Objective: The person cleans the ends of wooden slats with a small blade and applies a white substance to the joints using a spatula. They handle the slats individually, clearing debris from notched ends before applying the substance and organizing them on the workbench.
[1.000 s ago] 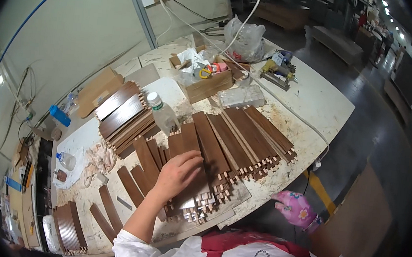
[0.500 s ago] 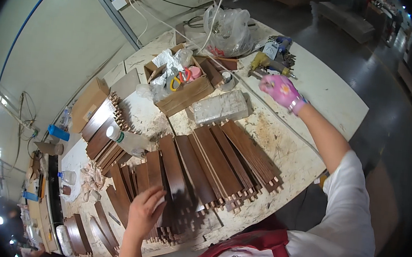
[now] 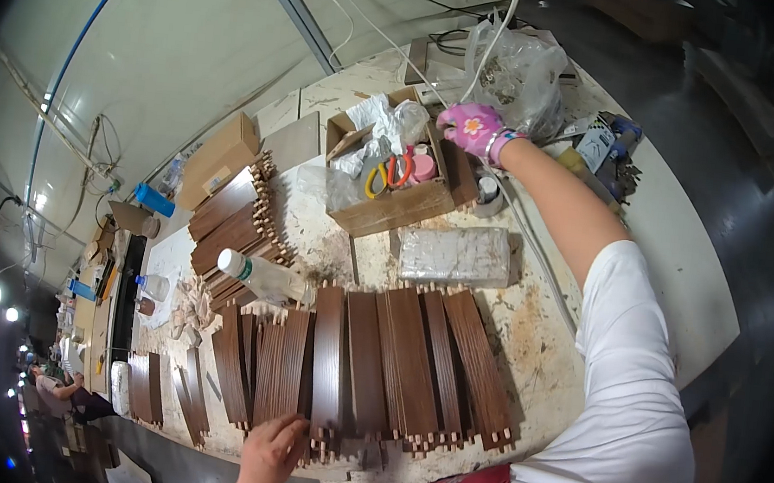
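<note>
My left hand (image 3: 271, 451), bare, rests on the near ends of dark brown wooden slats (image 3: 365, 370) laid side by side on the workbench (image 3: 528, 330); small pale dowels stick out of their ends. My right hand (image 3: 472, 129), in a pink flowered glove, reaches far across to the rim of an open cardboard box (image 3: 390, 206) holding scissors with yellow and red handles, pink tape and crumpled plastic. I cannot tell if the gloved fingers grip anything.
A clear plastic bottle (image 3: 258, 274) lies left of the box. More slats are stacked at back left (image 3: 235, 227) and near left (image 3: 149, 388). A wrapped whitish block (image 3: 454, 254), a plastic bag (image 3: 515, 72), tools (image 3: 606, 146) and another person (image 3: 56, 387) far left.
My right arm swung from the far right tools leftward to the cardboard box. My left hand slid toward the near ends of the slats. The view shifted closer.
</note>
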{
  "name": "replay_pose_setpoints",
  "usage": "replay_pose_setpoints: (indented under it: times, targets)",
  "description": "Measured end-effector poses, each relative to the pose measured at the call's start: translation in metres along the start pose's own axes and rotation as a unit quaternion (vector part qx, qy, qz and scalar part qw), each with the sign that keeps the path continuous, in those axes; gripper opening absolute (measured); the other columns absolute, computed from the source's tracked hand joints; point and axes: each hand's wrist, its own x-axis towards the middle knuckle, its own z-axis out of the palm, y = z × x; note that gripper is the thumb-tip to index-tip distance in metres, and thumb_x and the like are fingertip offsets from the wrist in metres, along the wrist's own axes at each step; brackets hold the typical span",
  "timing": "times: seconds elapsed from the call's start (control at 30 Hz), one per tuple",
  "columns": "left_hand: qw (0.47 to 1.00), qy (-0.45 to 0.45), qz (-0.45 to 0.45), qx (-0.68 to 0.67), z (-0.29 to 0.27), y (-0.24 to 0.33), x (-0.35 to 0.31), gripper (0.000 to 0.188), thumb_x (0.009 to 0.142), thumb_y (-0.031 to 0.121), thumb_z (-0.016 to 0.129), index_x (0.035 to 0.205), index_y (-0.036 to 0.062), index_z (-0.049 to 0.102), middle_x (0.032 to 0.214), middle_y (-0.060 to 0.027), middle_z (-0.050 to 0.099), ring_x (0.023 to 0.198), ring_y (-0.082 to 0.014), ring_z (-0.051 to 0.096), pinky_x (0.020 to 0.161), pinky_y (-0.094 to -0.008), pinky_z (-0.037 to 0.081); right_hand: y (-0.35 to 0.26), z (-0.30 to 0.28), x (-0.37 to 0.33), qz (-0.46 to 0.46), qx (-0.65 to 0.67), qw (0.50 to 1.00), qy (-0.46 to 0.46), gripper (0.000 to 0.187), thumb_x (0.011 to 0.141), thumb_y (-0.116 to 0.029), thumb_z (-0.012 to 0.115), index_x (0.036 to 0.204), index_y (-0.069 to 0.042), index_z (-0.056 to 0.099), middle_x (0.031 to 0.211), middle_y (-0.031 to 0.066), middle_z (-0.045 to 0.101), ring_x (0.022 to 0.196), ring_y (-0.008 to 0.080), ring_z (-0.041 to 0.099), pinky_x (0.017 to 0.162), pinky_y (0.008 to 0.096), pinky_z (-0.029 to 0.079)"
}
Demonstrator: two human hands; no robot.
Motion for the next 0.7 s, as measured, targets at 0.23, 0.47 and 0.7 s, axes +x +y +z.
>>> replay_pose_setpoints:
  times: [0.23, 0.47, 0.7]
  targets:
    - [0.998, 0.004, -0.059, -0.018, 0.024, 0.018, -0.01, 0.024, 0.081, 0.009, 0.069, 0.103, 0.0032, 0.064, 0.104, -0.0149, 0.065, 0.091, -0.0333, 0.062, 0.08, -0.0402, 0.05, 0.002, 0.073, 0.067, -0.058, -0.126, 0.988, -0.067, 0.018, 0.079, -0.017, 0.063, 0.094, -0.011, 0.07, 0.091, 0.0138, 0.068, 0.088, 0.0327, 0.065, 0.08, 0.0425, 0.05]
    - [0.993, -0.01, -0.112, -0.025, 0.039, 0.017, -0.009, 0.023, 0.08, 0.007, 0.068, 0.102, 0.0036, 0.064, 0.104, -0.0144, 0.065, 0.092, -0.0329, 0.062, 0.08, -0.0399, 0.05, 0.013, 0.134, 0.115, 0.04, -0.138, 0.989, -0.02, 0.024, 0.079, -0.017, 0.061, 0.099, -0.005, 0.068, 0.097, 0.0147, 0.067, 0.093, 0.0283, 0.065, 0.084, 0.0387, 0.05]
    - [0.991, -0.036, -0.127, -0.021, 0.051, 0.013, 0.004, 0.024, 0.08, 0.007, 0.068, 0.103, 0.0048, 0.064, 0.104, -0.013, 0.065, 0.092, -0.0319, 0.063, 0.079, -0.0391, 0.05, 0.018, 0.147, 0.125, 0.201, 0.099, 0.974, 0.001, 0.044, 0.08, -0.03, 0.06, 0.116, -0.006, 0.06, 0.12, 0.0223, 0.059, 0.108, 0.0341, 0.059, 0.093, 0.0384, 0.047]
